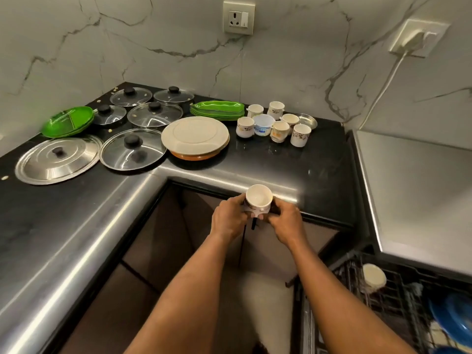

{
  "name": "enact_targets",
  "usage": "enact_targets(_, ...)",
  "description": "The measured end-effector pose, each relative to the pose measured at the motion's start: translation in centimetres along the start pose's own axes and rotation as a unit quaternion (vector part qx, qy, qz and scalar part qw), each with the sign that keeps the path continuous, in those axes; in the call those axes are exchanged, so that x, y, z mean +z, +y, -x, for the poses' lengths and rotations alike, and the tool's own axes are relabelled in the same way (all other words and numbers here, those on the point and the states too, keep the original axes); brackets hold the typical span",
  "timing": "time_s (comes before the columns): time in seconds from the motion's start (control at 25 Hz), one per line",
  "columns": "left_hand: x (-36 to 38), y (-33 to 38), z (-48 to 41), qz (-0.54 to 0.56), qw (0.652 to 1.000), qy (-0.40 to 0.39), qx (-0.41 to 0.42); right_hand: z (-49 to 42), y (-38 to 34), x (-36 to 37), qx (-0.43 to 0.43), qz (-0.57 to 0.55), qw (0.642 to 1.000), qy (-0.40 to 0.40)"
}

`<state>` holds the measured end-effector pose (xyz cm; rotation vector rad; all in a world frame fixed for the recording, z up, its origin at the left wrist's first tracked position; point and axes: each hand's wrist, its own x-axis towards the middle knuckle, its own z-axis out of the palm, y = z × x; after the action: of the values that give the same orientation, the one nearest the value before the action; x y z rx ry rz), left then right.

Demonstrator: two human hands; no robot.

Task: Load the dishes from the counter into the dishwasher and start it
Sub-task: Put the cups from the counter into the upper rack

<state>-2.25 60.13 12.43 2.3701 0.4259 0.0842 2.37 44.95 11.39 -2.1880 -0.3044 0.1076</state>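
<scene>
A white patterned cup [258, 198] is held in front of the counter's edge, its mouth facing me. My left hand [228, 219] grips its left side and my right hand [286, 222] grips its right side. Several more cups [273, 123] stand grouped on the black counter [293, 159] at the back right. The dishwasher rack [390, 297] is pulled out at the lower right; a white cup [374, 277] and a blue dish [453, 320] sit in it.
Several glass lids [132, 149] and a steel lid [57, 159] lie on the counter's left. Green plates [217, 111], a green divided tray [67, 121] and cream plates [195, 135] sit near them. A small steel bowl [307, 121] is behind the cups. Cabinet doors [204, 251] are below.
</scene>
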Motion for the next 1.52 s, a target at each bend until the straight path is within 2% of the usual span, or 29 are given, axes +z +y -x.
enact_targets(0.32, 5.3, 3.0, 10.2, 0.012, 1.000, -0.018, 0.002, 10.1, 4.8, -4.9, 0.034, 0.021, 0.999, -0.002)
enact_targets(0.72, 18.2, 10.6, 25.4, 0.055, 0.997, -0.044, -0.028, 24.5, 15.5, -16.0, 0.065, 0.022, 0.997, -0.042)
enact_targets(1.04, 25.8, 14.6, 26.1, 0.107, 0.984, -0.142, -0.007, 27.4, 22.1, -21.7, 0.131, 0.003, 0.991, -0.018)
enact_targets(1.2, 30.2, 15.6, 27.1, 0.184, 0.966, -0.163, -0.083, 28.2, 26.2, -23.3, 0.185, -0.026, 0.982, -0.029)
enact_targets(1.52, 40.5, 17.3, 24.4, 0.242, 0.947, -0.148, -0.152, 23.7, 35.6, -22.3, 0.265, -0.094, 0.959, -0.016)
